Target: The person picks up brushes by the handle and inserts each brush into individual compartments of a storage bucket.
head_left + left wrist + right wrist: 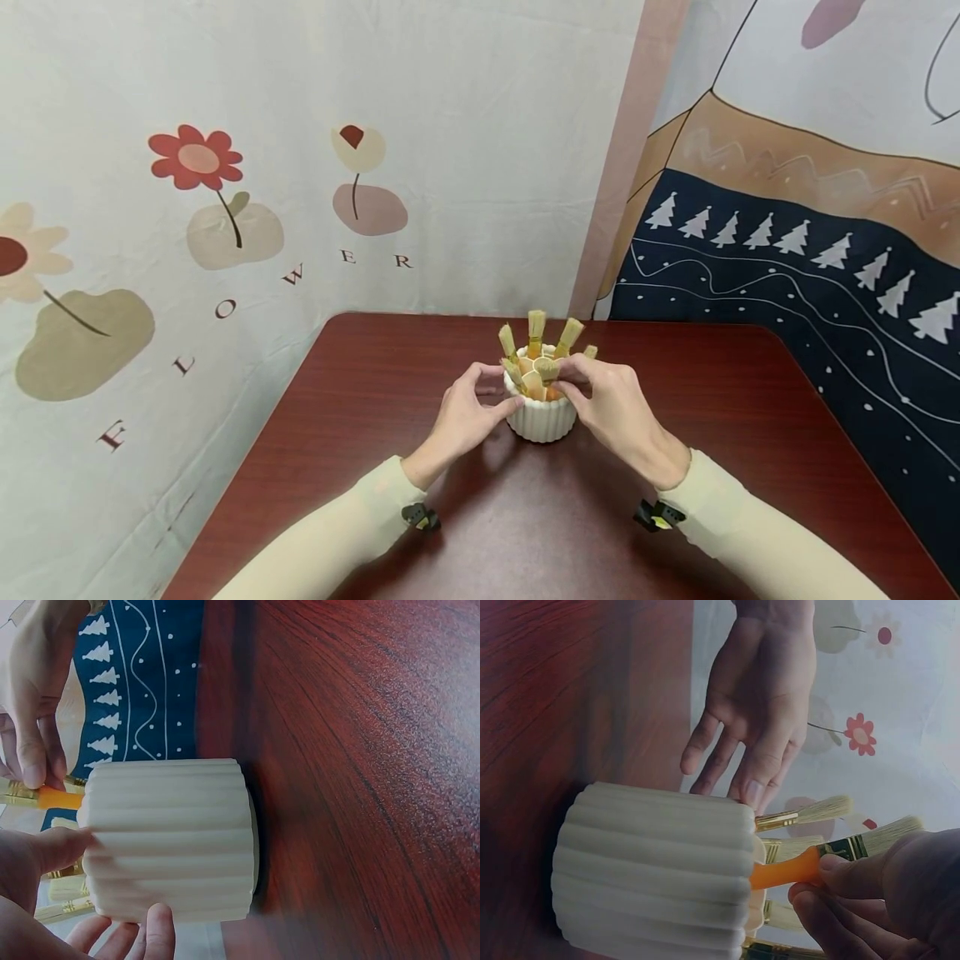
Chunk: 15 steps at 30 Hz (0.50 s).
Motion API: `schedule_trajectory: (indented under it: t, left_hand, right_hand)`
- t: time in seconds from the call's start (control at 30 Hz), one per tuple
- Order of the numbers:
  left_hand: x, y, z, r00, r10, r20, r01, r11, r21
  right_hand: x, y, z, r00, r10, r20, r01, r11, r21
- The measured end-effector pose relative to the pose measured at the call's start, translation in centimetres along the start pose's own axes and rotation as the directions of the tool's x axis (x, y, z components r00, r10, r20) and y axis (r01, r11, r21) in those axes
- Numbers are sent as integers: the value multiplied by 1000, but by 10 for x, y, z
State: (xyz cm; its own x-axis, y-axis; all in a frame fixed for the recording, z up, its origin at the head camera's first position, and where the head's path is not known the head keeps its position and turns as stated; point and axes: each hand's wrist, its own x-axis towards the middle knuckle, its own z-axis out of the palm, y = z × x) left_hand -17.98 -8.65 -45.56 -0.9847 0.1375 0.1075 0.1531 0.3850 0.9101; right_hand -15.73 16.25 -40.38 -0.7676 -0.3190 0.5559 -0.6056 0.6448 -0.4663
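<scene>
A white fluted pot stands upright on the table with several bristle paintbrushes in it, bristles up. My left hand holds the pot's left side, thumb at the rim and fingers spread along the wall. With thumb and fingers, my right hand pinches a flat paintbrush just below its bristles. That brush has an orange handle and a dark green ferrule, and its lower end is hidden inside the pot. Round-edged dividers show between the brushes.
The dark red wood-grain table reaches back to a pale wall cloth printed with flowers and letters. On the right hangs a navy cloth with white trees. Small dark devices are strapped at both wrists.
</scene>
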Motion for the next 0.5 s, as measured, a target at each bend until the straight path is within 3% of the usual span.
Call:
schedule_trajectory:
  t: [0.5]
  left_hand:
    - [1, -1, 1, 1000, -1, -9, 1, 1000, 7]
  right_hand:
    - [-8, 9, 11, 997, 55, 54, -55, 998, -6]
